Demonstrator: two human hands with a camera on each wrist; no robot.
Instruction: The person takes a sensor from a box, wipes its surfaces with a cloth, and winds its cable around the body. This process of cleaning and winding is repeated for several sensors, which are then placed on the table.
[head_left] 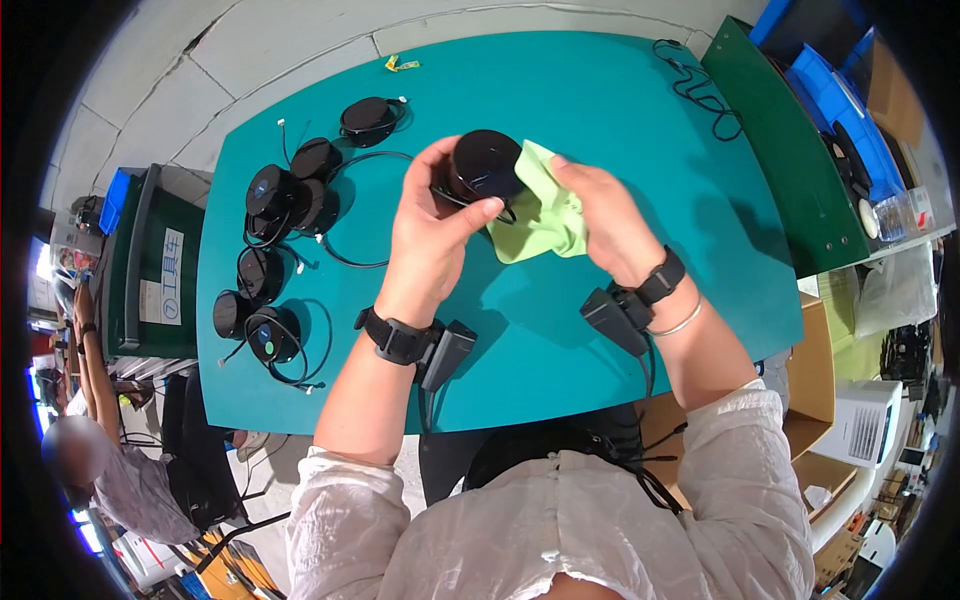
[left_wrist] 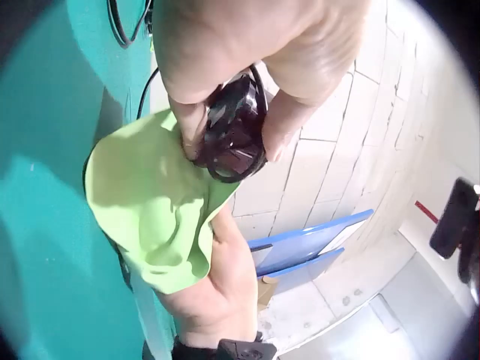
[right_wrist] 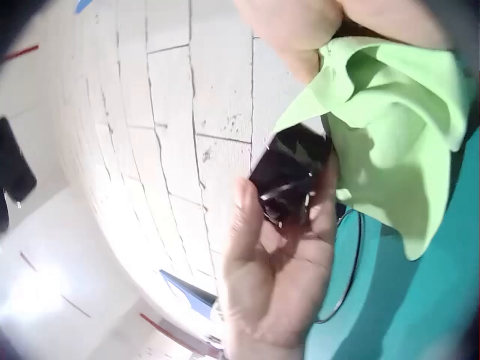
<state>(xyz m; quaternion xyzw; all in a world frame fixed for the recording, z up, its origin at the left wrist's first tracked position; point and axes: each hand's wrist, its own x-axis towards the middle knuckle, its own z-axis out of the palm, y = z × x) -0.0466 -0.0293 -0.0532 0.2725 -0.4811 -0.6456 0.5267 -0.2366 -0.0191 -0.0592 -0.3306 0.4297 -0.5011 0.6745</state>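
My left hand (head_left: 428, 235) grips a glossy black round device (head_left: 487, 163) between thumb and fingers, over the far middle of the table. A thin black cable (right_wrist: 358, 262) hangs from the device. My right hand (head_left: 608, 222) pinches a light green cloth (head_left: 548, 215), whose edge lies against the device's right side. In the left wrist view the cloth (left_wrist: 150, 191) drapes below the device (left_wrist: 237, 131) and covers the fingers of the right hand. The right wrist view shows the left thumb and fingers on opposite sides of the device (right_wrist: 291, 169).
Several similar black devices (head_left: 270, 190) with white-plugged cables stand on the left of the green table (head_left: 520, 330). A loose black cable (head_left: 705, 90) and a yellow scrap (head_left: 400, 64) lie at the back. Green bins (head_left: 160, 270) flank the table; another person (head_left: 140, 480) is at the left.
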